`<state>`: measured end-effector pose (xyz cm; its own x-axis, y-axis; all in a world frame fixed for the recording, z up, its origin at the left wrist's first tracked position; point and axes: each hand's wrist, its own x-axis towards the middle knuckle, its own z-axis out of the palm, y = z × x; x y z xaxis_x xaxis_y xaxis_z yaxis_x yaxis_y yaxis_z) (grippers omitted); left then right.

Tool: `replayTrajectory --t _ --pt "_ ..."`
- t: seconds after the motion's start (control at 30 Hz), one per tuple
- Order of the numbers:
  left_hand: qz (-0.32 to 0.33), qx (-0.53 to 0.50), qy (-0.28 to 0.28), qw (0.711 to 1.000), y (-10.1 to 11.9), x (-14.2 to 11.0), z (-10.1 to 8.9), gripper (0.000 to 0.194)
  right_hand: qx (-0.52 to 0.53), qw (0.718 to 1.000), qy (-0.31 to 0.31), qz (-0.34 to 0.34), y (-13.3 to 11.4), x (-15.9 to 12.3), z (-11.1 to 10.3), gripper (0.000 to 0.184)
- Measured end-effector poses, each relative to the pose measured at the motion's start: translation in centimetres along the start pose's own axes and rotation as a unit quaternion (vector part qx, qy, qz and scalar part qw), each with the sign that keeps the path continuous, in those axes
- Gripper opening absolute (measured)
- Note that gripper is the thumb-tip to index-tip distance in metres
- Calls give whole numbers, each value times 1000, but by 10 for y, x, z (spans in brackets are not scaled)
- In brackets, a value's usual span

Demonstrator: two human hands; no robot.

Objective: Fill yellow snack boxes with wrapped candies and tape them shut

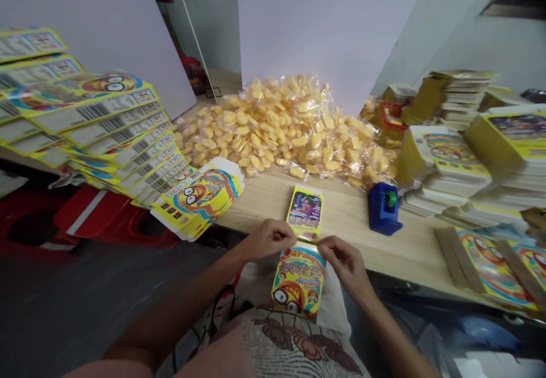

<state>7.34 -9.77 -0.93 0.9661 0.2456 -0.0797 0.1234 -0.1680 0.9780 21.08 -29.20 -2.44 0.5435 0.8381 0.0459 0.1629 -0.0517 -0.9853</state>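
A yellow cardboard box (298, 281) with a cartoon face in glasses rests against my lap at the table's front edge. My left hand (271, 237) is closed in a pinch at the left end of the box's top edge. At the right end of that edge, my right hand (343, 258) pinches with thumb and forefinger. The exact fold between the fingertips is too small to make out. Just beyond the box, on the table, lies a yellow-bordered card (305, 213) with a dark purple picture.
Clear bags of yellow pieces (290, 128) are heaped at the back. Stacked cartoon boxes (140, 133) lean at left, beside flat open-ended boxes (202, 196). A blue tape dispenser (384, 210) stands right of the card. Card stacks (456, 162) and banded packs (486, 258) fill the right side.
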Motion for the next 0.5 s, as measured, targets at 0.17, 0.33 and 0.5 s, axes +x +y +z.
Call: replayTrajectory --t 0.17,0.33,0.5 --pt "45 4 26 999 -9 -12 11 20 0 999 25 -31 2 -16 11 15" --pt "-1 -37 73 997 -26 -12 24 19 -6 998 43 -34 6 -18 3 18" --pt "-20 -100 125 987 -20 12 12 20 -137 908 394 -45 31 11 -93 20"
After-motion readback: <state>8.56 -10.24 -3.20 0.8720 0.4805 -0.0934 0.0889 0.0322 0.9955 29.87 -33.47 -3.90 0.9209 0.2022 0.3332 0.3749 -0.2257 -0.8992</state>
